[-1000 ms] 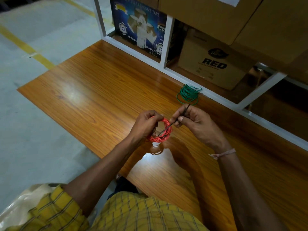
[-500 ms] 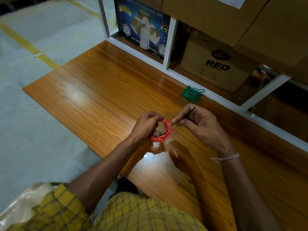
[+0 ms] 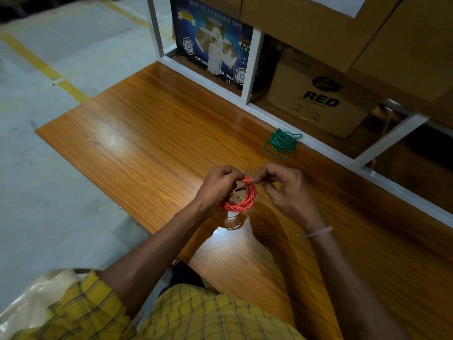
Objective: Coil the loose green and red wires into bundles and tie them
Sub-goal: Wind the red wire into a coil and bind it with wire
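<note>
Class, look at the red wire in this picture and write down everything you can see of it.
The red wire is thin, orange-red and looks plastic-coated, wound into a small round coil of many loose turns with an open middle. It is held up above the wooden table, tilted, with its reflection on the glossy top below. The left hand grips its left side; the right hand pinches a short dark tie lying across the coil's top. No loose end shows.

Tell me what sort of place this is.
Probably a storeroom or warehouse workbench: stacked cardboard cartons and a box of adhesive tape sit in a white metal rack, and the concrete floor carries a painted yellow line.
</note>
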The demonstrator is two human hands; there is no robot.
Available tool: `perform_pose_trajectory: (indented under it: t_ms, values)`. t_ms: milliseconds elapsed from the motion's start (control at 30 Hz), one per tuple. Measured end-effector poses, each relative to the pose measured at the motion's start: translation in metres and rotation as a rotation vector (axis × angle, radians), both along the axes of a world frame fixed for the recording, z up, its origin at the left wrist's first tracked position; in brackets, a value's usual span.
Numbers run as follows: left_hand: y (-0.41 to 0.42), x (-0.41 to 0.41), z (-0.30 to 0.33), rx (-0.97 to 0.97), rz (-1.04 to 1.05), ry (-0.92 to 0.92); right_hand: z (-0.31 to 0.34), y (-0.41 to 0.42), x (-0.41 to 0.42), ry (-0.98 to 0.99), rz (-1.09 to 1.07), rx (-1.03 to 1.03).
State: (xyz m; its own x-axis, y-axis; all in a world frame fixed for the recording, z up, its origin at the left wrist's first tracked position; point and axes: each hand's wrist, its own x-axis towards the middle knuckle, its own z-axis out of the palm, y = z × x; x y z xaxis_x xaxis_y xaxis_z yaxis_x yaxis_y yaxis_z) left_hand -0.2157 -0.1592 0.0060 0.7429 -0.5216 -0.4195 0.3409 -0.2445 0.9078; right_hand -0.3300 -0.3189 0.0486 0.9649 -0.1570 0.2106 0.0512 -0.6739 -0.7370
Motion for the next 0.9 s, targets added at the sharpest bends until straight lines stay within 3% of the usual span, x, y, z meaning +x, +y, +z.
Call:
perform_pose_trajectory:
  t_ms: [167, 333, 667, 900]
  values:
    - [-0.001, -0.002, 0.003, -0.011, -0.005, -0.027, -0.007, 0.014, -0.001, -0.127, 0.026, -0.328]
    - [0.0, -0.004, 0.007, 0.029, -0.033, -0.082, -0.007, 0.025, -0.007, -0.2, 0.008, -0.432]
    - [0.003, -0.005, 0.004, -0.018, -0.023, -0.238, -0.011, 0.027, -0.009, -0.2, -0.068, -0.307]
    - [0.003, -0.003, 0.007, -0.058, 0.015, -0.161, -0.003, 0.028, -0.008, -0.171, -0.123, -0.131]
